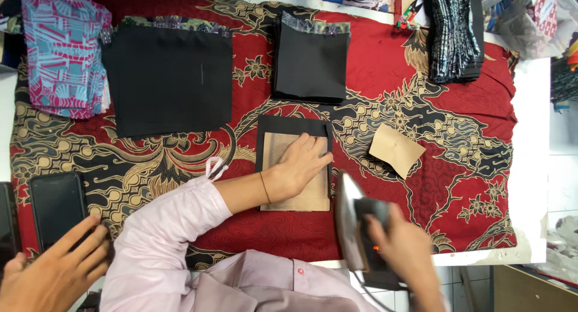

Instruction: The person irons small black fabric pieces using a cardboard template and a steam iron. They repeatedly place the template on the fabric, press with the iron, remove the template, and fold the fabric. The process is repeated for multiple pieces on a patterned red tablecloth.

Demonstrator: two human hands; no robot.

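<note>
My left hand [301,164], in a pink sleeve, lies flat on a brown paper template [313,196]. The template rests on a small black fabric piece [271,126], whose edges show around it at the top and sides. My right hand [404,247] grips the dark handle of a clothes iron [348,218]. The iron is tilted up on its side just right of the template, near the table's front edge, its sole plate facing left.
A red patterned cloth [391,71] covers the table. On it lie a loose brown paper piece [395,148], two black fabric stacks [168,83] [311,62], a dark patterned stack [457,35], pink-blue fabric [63,53] and a phone [57,206]. Another person's hand [54,270] rests at bottom left.
</note>
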